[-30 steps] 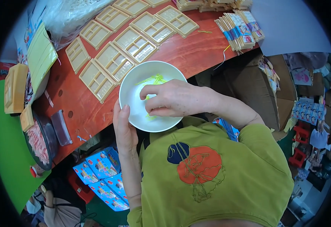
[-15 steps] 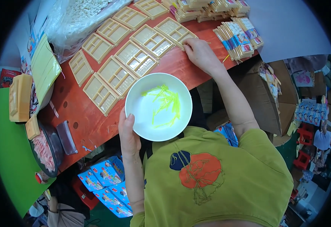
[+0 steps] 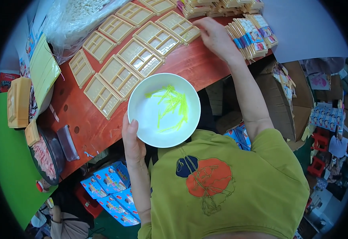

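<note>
My left hand point(image 3: 133, 137) grips the rim of a round white bowl point(image 3: 142, 129), its thumb over the edge. Inside the bowl lies a loose cluster of thin yellow-green plastic sticks point(image 3: 176, 104). My right hand point(image 3: 218, 40) reaches over the red table, fingers bent in at the right corner of a beige plastic tray point(image 3: 178, 27). The fingertips are partly hidden, and anything small between them cannot be made out. More beige compartment trays point(image 3: 140, 57) lie in slanting rows left of that hand.
Bundled card-backed packs point(image 3: 247, 38) stand right of my right hand, with more stacked behind. A plastic bag of white pieces point(image 3: 82, 16) lies at the far left. A dark tub of pink pieces point(image 3: 48, 159) sits at the left edge. Blue boxes point(image 3: 112, 179) are below the table.
My right hand has moved away from me, from the tray's near corner to its right corner. The whole view has shifted slightly. My left hand still holds the bowl.
</note>
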Demonstrator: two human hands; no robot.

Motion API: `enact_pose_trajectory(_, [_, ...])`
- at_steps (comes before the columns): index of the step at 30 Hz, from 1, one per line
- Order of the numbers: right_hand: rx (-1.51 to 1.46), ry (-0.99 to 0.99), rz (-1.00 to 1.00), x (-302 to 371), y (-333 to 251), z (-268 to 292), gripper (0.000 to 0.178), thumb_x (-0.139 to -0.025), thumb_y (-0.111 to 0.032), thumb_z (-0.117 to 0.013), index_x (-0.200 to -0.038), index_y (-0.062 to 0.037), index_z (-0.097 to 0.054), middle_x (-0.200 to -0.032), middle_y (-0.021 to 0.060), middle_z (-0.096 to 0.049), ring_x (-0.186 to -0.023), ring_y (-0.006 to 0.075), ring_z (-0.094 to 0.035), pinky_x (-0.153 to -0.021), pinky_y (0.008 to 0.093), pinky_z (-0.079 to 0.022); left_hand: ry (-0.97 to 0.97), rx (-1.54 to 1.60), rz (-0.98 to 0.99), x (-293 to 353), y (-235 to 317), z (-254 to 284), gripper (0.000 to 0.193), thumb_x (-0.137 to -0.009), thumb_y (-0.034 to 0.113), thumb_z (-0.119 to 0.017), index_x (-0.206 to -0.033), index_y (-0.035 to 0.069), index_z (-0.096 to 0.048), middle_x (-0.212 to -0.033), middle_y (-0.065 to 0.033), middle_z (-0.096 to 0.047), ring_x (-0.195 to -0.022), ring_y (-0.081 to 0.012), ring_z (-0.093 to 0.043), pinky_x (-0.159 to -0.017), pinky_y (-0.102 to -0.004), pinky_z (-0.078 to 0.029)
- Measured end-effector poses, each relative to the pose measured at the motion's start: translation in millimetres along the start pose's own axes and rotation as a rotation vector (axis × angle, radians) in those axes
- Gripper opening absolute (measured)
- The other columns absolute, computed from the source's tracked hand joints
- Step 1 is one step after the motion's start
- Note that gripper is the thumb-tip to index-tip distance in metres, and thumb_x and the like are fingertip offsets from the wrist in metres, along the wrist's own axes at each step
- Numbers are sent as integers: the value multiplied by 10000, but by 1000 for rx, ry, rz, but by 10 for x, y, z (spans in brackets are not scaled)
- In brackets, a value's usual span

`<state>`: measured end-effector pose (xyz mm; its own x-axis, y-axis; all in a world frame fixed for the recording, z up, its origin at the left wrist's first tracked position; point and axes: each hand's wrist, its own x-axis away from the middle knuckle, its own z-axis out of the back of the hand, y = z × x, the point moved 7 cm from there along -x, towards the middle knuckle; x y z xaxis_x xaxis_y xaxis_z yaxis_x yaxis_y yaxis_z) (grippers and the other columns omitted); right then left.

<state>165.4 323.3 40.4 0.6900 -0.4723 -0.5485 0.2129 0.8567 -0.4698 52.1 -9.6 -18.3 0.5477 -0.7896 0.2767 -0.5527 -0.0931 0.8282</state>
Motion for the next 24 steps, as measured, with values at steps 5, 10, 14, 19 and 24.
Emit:
enact_pose_trajectory(5, [409, -213, -205, 280, 350, 232, 165, -878, -76, -624, -1014, 9, -662, -987, 173, -645, -953, 369, -624, -840, 431, -507, 3, -13, -5, 23, -3, -3, 669, -931, 349, -613, -1439, -27, -395, -1382, -147, -528, -1286, -233, -513, -1091, -374, -394])
enact_pose_trajectory(10, [444, -338, -243, 306, 450, 194, 141, -876, -103, -624, -947, 15, -654, -940, 177, -644, -937, 359, -626, -834, 439, -502, 29, -32, -2, 27, -11, 19, 708, -911, 385, -635, -1436, -27, -398, -1377, -150, -530, -1284, -240, -513, -1094, -378, -390])
enact_pose_trajectory(14, [444, -443, -143, 266, 321, 145, 131, -866, -122, -606, -871, 10, -613, -900, 171, -647, -902, 352, -627, -799, 436, -502, 25, -9, -15, 46, -14, 36, 704, -916, 380, -630, -1440, -27, -393, -1383, -148, -527, -1287, -238, -511, -1096, -378, -388])
enact_pose_trajectory(19, [255, -431, -121, 101, 57, 119, 144, -844, -132, -604, -873, 7, -583, -810, 178, -640, -784, 368, -625, -699, 441, -498, -11, 7, -17, 34, -6, 1, 695, -923, 360, -624, -1446, -29, -384, -1396, -147, -519, -1295, -233, -506, -1095, -375, -388])
enact_pose_trajectory(24, [203, -344, -43, -136, -58, -137, 144, -828, -121, -625, -868, 9, -578, -800, 195, -632, -767, 387, -621, -667, 442, -496, -9, 22, -19, 26, 1, 3, 684, -923, 350, -626, -1443, -26, -390, -1389, -149, -525, -1290, -233, -511, -1090, -372, -391])
